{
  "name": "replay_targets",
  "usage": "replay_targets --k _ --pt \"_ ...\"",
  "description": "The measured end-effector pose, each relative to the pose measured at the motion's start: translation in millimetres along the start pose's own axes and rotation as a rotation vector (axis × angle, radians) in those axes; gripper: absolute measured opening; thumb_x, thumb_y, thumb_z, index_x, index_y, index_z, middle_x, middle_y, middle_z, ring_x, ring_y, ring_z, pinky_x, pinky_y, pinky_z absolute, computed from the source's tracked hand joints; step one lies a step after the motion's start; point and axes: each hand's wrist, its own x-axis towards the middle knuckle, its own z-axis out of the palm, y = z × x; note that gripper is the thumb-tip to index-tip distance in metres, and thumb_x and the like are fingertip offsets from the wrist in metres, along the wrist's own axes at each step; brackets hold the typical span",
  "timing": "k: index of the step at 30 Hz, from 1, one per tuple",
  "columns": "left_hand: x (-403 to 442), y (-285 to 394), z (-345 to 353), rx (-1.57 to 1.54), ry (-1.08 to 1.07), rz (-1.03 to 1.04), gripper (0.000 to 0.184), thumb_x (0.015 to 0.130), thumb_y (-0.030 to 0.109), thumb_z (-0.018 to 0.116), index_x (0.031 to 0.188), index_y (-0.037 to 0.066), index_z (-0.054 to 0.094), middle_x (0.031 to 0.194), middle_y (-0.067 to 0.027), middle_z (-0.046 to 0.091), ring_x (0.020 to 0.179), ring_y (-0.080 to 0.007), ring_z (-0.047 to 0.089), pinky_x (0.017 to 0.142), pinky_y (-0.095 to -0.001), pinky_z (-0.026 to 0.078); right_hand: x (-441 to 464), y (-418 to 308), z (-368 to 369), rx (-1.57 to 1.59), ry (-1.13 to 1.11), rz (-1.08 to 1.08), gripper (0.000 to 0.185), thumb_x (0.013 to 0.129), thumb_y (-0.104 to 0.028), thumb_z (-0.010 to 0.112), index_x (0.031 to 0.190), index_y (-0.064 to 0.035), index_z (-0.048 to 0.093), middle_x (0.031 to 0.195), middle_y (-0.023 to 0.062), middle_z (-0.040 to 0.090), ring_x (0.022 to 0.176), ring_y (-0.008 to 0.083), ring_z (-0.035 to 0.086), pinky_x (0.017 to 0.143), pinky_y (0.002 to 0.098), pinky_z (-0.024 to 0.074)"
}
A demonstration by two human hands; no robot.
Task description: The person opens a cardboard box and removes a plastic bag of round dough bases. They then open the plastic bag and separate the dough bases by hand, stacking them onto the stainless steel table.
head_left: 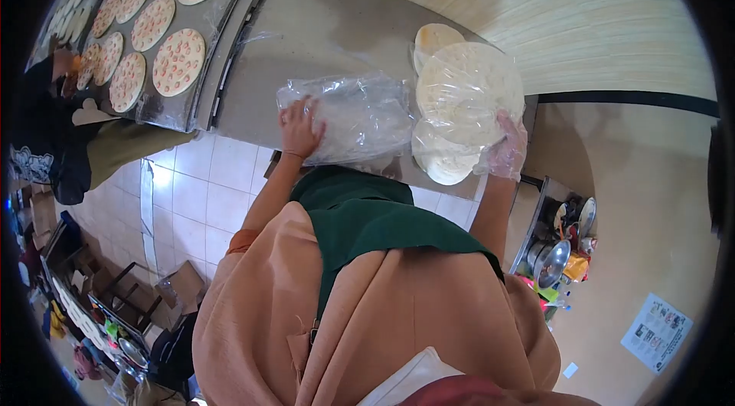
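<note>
My left hand (302, 129) lies with its fingers spread on a stack of clear plastic bags (360, 119) on the metal table. Over at the table's right end, my right hand (508, 147) is inside clear plastic; whether that is a glove or a bag I cannot tell. Its fingers hold the right edge of a round flatbread (467, 84) covered in clear plastic. A paler flatbread (445, 157) sits in front of it, partly overlapped. Behind, another flatbread (438, 40) with a browned top shows. How many lie underneath is hidden.
Several round flatbreads with reddish toppings (178, 61) lie on an adjoining metal table at left. A co-worker in dark clothes (50, 126) stands beside it. Metal bowls (551, 262) and packets crowd a lower shelf at right. A pale wall (582, 23) runs behind the table.
</note>
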Motion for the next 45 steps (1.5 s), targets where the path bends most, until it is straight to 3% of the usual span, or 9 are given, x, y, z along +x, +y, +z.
replay_targets --k 8,12,16,23,26,29,30,39,45 --pt "16.8 43.2 -27.6 -0.461 0.013 -0.103 0.045 0.091 0.048 0.053 0.117 0.011 0.06 0.13 -0.0106 0.055 0.124 -0.0274 0.047 0.108 -0.0482 0.026 -10.8 -10.4 30.3 -0.026 -0.261 0.156 0.051 0.079 -0.019 0.067 0.122 0.0068 0.055 0.114 0.0152 0.064 0.104 0.0254 0.062 0.095 0.0347 0.0464" --pt "55.6 52.9 -80.2 -2.369 -0.668 -0.6 0.059 0.092 0.057 0.052 0.122 0.006 0.06 0.125 -0.0096 0.06 0.113 -0.0215 0.058 0.099 -0.0393 0.042 18.6 34.7 25.2 -0.4 -0.613 0.06 0.05 0.082 -0.022 0.068 0.122 0.0051 0.055 0.11 0.0098 0.063 0.096 0.0168 0.061 0.086 0.0286 0.0474" --pt "31.2 29.2 -92.9 -1.268 -0.762 -0.5 0.048 0.091 0.041 0.063 0.119 0.003 0.061 0.105 -0.0037 0.068 0.095 -0.0103 0.062 0.084 -0.0284 0.049 39.1 76.6 85.6 -0.838 -0.767 0.291 0.04 0.082 -0.029 0.071 0.109 -0.0007 0.063 0.092 0.0034 0.063 0.082 0.0116 0.058 0.076 0.0267 0.0472" --pt "-13.8 -17.8 -54.3 -1.192 -0.377 -0.738 0.046 0.091 0.034 0.064 0.12 -0.002 0.057 0.097 -0.0077 0.07 0.084 -0.0178 0.066 0.077 -0.03 0.052 75.6 189.6 102.7 -0.876 -0.775 0.18 0.03 0.085 -0.033 0.068 0.094 -0.0046 0.069 0.079 0.0033 0.066 0.073 0.0139 0.059 0.07 0.0308 0.0487" --pt "-2.2 2.4 -50.0 -0.262 -0.29 -0.792 0.056 0.09 0.03 0.063 0.133 0.0 0.045 0.116 -0.0185 0.063 0.103 -0.0294 0.062 0.09 -0.0395 0.048 69.9 218.5 119.6 -1.186 -0.754 -0.042 0.025 0.085 -0.03 0.064 0.092 -0.0066 0.069 0.083 0.0087 0.069 0.075 0.0223 0.064 0.072 0.0368 0.0502" --pt "-4.7 12.7 -28.0 0.156 0.01 -0.27 0.067 0.089 0.03 0.061 0.145 0.007 0.032 0.141 -0.0214 0.044 0.127 -0.034 0.045 0.104 -0.0474 0.035 68.5 251.5 125.4 -1.458 -0.817 -0.348 0.023 0.083 -0.029 0.063 0.091 -0.0087 0.069 0.089 0.013 0.069 0.08 0.0303 0.065 0.076 0.0412 0.0508" --pt "-2.6 5.5 -15.6 0.062 -0.189 -0.169 0.07 0.091 0.037 0.055 0.15 0.014 0.026 0.157 -0.0117 0.02 0.143 -0.0296 0.022 0.112 -0.0534 0.022 69.5 262.0 126.2 -1.517 -0.854 -0.469 0.023 0.082 -0.029 0.062 0.091 -0.0093 0.069 0.09 0.0141 0.069 0.081 0.0326 0.065 0.078 0.0423 0.0508" --pt "-18.4 -3.9 37.3 0.074 -0.367 -0.122 0.065 0.097 0.044 0.04 0.153 0.02 0.018 0.16 -0.0036 0.01 0.147 -0.0293 0.009 0.11 -0.0682 0.007 93.1 204.0 69.7 -1.189 -0.799 0.153 0.023 0.078 -0.014 0.064 0.1 -0.0072 0.066 0.098 0.0156 0.067 0.096 0.0303 0.064 0.087 0.041 0.0492" --pt "-21.9 7.5 51.2 0.142 -0.321 -0.099 0.064 0.097 0.042 0.039 0.153 0.016 0.018 0.16 -0.0062 0.009 0.147 -0.031 0.006 0.11 -0.0685 0.004 43.7 228.2 113.8 -1.303 -1.051 -0.57 0.036 0.076 -0.008 0.057 0.112 -0.0072 0.062 0.127 0.0167 0.056 0.118 0.0316 0.053 0.105 0.0411 0.0377"
